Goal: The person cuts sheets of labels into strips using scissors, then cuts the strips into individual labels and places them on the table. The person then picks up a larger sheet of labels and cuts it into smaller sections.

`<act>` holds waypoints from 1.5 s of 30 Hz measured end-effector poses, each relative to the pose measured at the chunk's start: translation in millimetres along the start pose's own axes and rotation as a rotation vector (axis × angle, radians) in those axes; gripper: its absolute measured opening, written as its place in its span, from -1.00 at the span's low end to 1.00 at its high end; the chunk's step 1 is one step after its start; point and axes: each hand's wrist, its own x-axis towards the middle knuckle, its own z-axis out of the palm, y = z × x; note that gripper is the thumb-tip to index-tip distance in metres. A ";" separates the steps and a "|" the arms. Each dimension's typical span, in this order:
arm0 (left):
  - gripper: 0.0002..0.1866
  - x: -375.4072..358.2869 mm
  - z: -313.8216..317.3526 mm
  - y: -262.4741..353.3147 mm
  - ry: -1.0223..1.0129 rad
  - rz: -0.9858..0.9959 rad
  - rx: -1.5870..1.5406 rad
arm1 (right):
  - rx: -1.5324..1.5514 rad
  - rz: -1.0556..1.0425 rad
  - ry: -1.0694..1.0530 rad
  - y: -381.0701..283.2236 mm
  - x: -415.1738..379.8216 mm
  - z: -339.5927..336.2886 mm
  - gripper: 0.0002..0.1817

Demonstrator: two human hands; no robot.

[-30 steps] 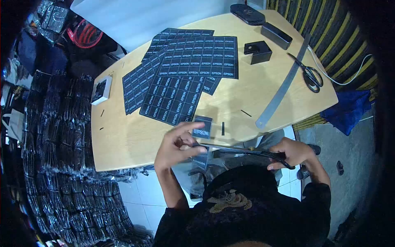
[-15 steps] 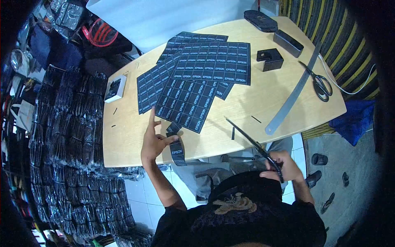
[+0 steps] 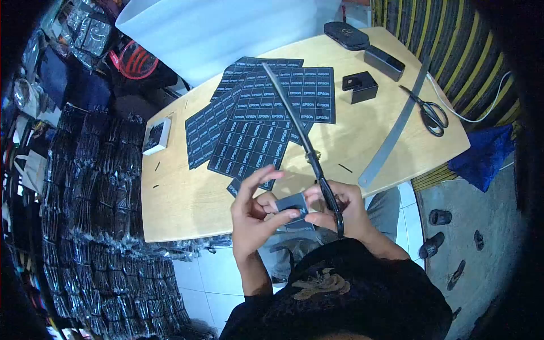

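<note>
Near the table's front edge, my left hand (image 3: 252,218) pinches a small dark label piece (image 3: 290,203) between thumb and fingers. My right hand (image 3: 348,209) is closed around the black handles of long scissors (image 3: 294,116), whose blades point up and away over the table. The thumb and a fingertip of that hand also meet the right end of the piece. Beyond my hands lie overlapping black sheets of labels (image 3: 249,144) printed "EPSON". One loose corner piece (image 3: 233,187) shows beside my left fingers.
On the table's right are a metal ruler (image 3: 391,133), a second pair of scissors (image 3: 433,118), and black boxes (image 3: 385,62). A small white box (image 3: 157,136) sits at the left edge. Bundles of plastic-wrapped dark goods (image 3: 90,187) are stacked left of the table (image 3: 187,212).
My left hand has moved right and back toward my body with the label piece. My right hand has raised the scissors and brought them left, and the two hands now meet.
</note>
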 end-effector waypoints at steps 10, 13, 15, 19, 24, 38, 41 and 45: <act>-0.47 -20.4 24.8 -20.9 0.050 0.237 0.041 | 0.016 0.014 0.082 2.6 3.3 -3.7 -0.74; -0.60 -21.9 28.1 -15.4 0.094 0.083 0.177 | -0.008 0.050 0.051 -2.5 6.1 -4.0 -0.78; -0.65 -20.7 29.0 -5.8 0.141 0.009 0.243 | -0.029 -0.063 0.049 3.2 5.7 -4.4 -0.80; -0.62 -17.3 21.2 -8.4 0.158 0.117 0.189 | -0.016 0.019 -0.004 1.7 -3.5 -21.4 -0.84; -0.54 -13.4 10.5 -6.9 0.203 0.102 0.252 | -0.034 0.075 -0.054 5.7 -18.7 -50.8 -0.68; -0.45 4.2 -14.5 -4.0 -0.107 0.036 0.187 | -0.451 0.438 -0.723 -37.1 -43.5 -115.3 -0.52; -0.44 3.9 -14.3 -3.6 -0.202 -0.035 0.222 | -0.479 0.406 -0.771 -39.4 -41.2 -113.6 -0.52; -0.38 2.4 -11.5 -1.6 -0.239 -0.136 0.275 | -0.441 0.471 -0.824 -37.1 -37.5 -117.0 -0.52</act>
